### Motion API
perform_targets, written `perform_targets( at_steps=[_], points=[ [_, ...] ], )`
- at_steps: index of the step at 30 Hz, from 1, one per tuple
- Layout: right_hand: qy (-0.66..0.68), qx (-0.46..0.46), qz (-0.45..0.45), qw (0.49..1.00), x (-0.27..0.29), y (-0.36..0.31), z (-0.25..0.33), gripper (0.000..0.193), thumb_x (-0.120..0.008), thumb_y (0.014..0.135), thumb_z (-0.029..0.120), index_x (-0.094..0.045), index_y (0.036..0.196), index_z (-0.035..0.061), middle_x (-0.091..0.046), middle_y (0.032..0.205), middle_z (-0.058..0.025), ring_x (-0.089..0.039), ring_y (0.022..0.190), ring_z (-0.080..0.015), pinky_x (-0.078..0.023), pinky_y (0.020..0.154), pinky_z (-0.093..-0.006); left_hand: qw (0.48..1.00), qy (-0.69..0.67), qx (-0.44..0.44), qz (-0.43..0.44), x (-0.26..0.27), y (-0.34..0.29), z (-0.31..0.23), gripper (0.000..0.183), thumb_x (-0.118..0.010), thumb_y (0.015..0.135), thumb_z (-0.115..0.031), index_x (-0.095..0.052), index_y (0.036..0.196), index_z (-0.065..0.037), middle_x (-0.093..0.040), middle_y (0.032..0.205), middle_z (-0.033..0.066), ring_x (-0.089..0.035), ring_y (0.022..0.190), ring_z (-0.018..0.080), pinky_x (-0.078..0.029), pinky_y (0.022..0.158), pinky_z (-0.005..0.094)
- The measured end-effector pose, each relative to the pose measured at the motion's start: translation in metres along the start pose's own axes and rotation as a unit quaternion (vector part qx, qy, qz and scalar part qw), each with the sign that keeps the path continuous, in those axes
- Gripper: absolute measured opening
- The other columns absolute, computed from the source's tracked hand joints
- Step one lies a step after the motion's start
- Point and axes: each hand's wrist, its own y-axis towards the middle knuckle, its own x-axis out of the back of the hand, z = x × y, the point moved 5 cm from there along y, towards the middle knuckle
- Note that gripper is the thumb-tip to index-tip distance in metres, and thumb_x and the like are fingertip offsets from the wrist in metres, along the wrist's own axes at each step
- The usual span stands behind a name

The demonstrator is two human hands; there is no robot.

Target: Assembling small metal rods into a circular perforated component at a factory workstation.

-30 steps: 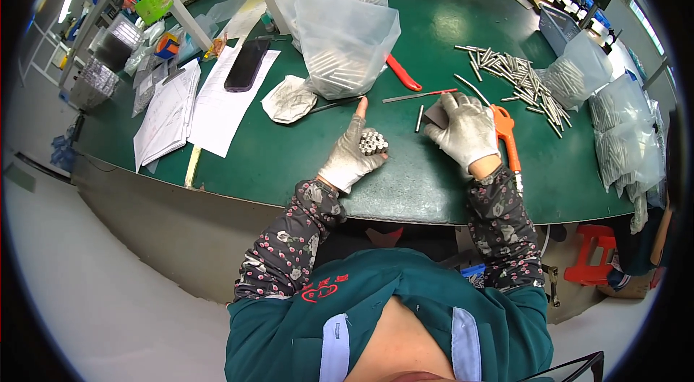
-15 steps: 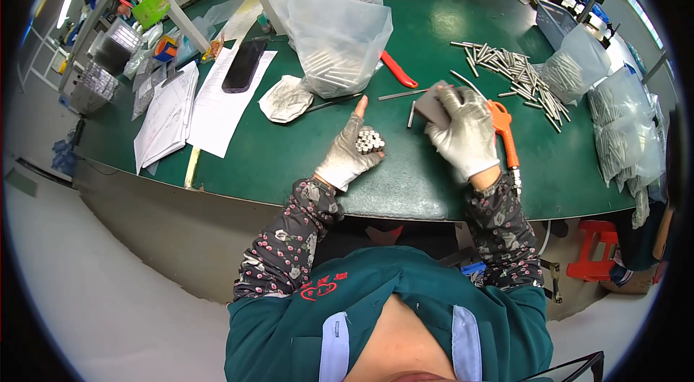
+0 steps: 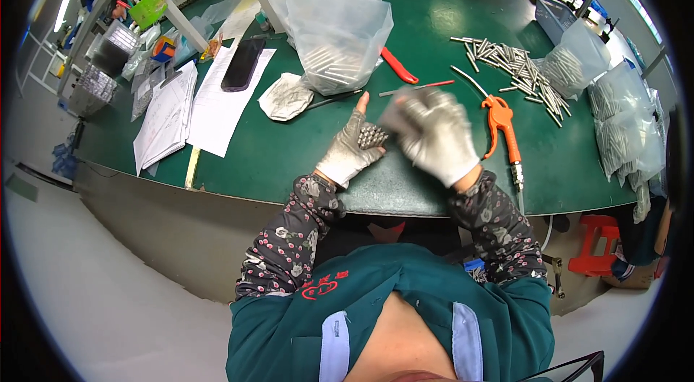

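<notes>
My left hand, in a pale glove with bare fingertips, is closed around a bundle of short metal rods, their ends facing up. Right beside it is my right hand, gloved too and smeared by motion. It grips a flat grey-brown block close to the rod ends; whether the two touch I cannot tell. Just right of that hand lies an orange air blow gun with its nozzle pointing away. Beyond my fingers a thin tool with a red end rests on the green table.
Loose metal rods lie heaped at the right, near bags of rods. A clear bag of rods stands ahead, by a red handle and crumpled cloth. Papers and a phone are at the left.
My right hand has moved left with the grey-brown block, from beside the blow gun to the rod bundle. The blow gun and the thin tool's red end are now uncovered. My left hand stays put.
</notes>
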Motion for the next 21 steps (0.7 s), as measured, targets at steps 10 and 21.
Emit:
perform_targets(
  at_steps=[10, 21],
  points=[
    [-0.031, -0.108, 0.054, 0.992, 0.0, -0.018, -0.026, 0.044, -0.071, 0.062, 0.027, -0.061, 0.1, 0.0085, -0.058, 0.099, -0.0134, -0.054, 0.095, -0.0294, -0.042, 0.081, -0.041, 0.987, -0.126, 0.093, 0.013, -0.001, 0.0, -0.013, 0.103, -0.066, 0.066, 0.01, -0.005, 0.144, -0.02, -0.052, 0.085, 0.0005, -0.051, 0.077, 0.0088, -0.044, 0.075, 0.0213],
    [0.366, -0.158, 0.11, 0.91, -0.053, -0.019, 0.014, 0.034, -0.067, 0.075, 0.014, -0.06, 0.105, 0.0003, -0.063, 0.093, -0.0165, -0.063, 0.085, -0.0252, -0.049, 0.075, -0.031, 0.982, -0.176, 0.064, 0.01, 0.005, -0.007, -0.007, 0.107, -0.075, 0.064, 0.003, -0.006, 0.144, -0.016, -0.058, 0.1, 0.0029, -0.055, 0.088, 0.0101, -0.044, 0.082, 0.0233]
  ],
)
